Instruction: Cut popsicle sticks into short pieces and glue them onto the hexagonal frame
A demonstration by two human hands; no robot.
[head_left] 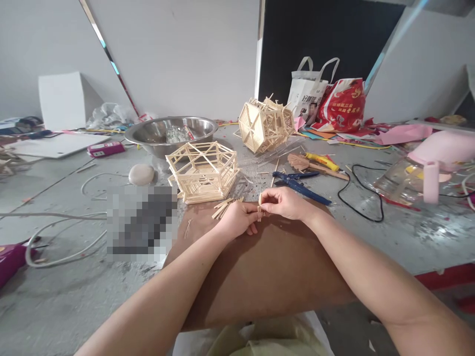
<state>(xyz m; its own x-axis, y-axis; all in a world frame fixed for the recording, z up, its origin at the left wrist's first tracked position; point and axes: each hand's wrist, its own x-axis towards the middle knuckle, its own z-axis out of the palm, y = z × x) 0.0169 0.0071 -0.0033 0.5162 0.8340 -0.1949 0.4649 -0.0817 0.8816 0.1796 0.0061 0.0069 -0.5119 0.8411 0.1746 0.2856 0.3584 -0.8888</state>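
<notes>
My left hand (pixel 240 217) and my right hand (pixel 281 202) meet over a brown board (pixel 267 267). Between them stand short pale wooden sticks (pixel 260 200), held nearly upright; the fingers of both hands are closed on them, and how many there are is hard to make out. Beside my left hand lies a small pile of loose wooden sticks (pixel 221 209). Just beyond it sits an open hexagonal frame (pixel 204 170) built of such sticks. Blue pliers (pixel 297 184) rest on the table past my right hand.
Behind stand a steel basin (pixel 148 136) and a second stick model (pixel 260 126). A yellow-handled tool (pixel 322 160), a black cable (pixel 374 217) and a clear pitcher (pixel 401 185) lie to the right. On the left are a white rounded object (pixel 141 174) and grey cables (pixel 67 259).
</notes>
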